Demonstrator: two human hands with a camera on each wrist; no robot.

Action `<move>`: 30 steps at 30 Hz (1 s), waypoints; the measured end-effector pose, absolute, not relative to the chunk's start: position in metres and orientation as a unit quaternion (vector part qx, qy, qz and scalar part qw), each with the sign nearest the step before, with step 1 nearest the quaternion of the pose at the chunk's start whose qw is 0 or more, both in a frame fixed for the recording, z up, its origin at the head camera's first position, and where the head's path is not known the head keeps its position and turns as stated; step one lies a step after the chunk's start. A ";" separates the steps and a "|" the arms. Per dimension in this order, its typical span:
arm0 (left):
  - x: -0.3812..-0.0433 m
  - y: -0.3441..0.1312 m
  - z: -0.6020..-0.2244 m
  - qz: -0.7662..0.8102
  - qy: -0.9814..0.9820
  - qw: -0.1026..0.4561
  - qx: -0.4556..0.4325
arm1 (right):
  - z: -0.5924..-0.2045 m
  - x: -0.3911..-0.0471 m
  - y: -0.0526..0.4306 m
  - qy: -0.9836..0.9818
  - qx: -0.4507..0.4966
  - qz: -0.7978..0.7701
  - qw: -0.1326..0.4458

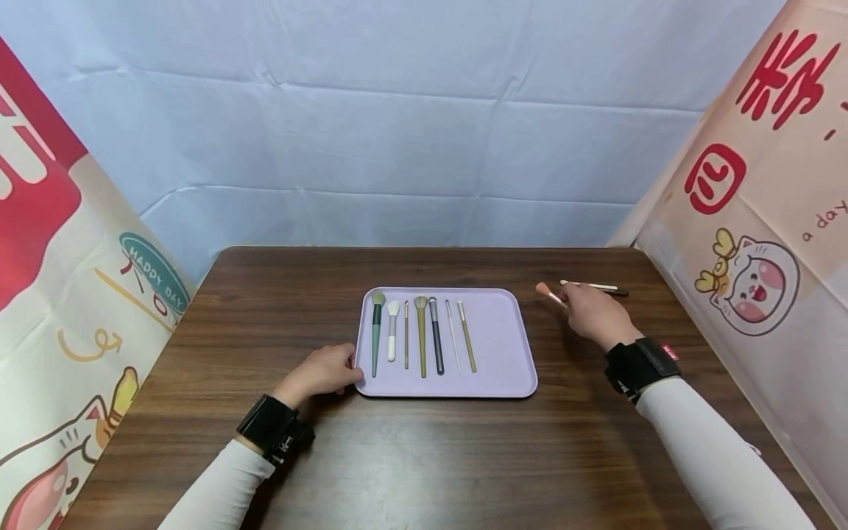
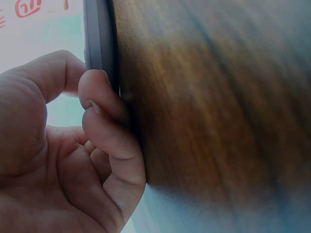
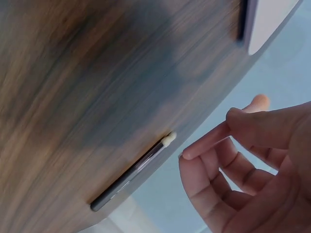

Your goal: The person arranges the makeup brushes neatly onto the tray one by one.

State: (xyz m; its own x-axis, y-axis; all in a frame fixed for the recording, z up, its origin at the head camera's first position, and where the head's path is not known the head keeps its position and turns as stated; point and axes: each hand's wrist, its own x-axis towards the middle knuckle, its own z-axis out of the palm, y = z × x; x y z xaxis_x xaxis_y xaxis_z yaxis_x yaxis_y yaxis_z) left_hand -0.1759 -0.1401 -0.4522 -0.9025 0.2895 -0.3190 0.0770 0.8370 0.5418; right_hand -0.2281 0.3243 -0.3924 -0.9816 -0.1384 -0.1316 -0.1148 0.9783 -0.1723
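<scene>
My left hand (image 1: 329, 368) grips the left rim of a lilac tray (image 1: 506, 342) near its front corner. In the left wrist view, curled fingers (image 2: 116, 141) meet the edge of the tray (image 2: 99, 39). Several makeup brushes lie side by side on the tray, among them a green-handled makeup brush (image 1: 375, 342) and a dark one (image 1: 436, 342). To the right of the tray, my right hand (image 1: 596, 313) pinches a makeup brush (image 1: 548, 293) with orange-pink bristles, held above the table. The right wrist view shows its pink handle (image 3: 209, 141) between thumb and fingers.
Beyond the right hand a dark-handled makeup brush (image 3: 129, 179) with a cream tip lies on the brown wooden table (image 1: 199, 353). Pale cloth (image 1: 397, 147) hangs behind the table, and printed cloths (image 1: 742, 280) stand on both sides.
</scene>
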 end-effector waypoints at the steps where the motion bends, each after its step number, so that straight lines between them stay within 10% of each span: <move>1: -0.176 -0.140 -0.452 0.269 0.937 0.199 0.098 | -0.392 -0.227 0.322 0.992 -0.063 -0.085 0.074; 30: -0.177 -0.142 -0.456 0.271 0.937 0.189 0.110 | -0.397 -0.209 0.255 0.988 -0.055 -0.096 0.109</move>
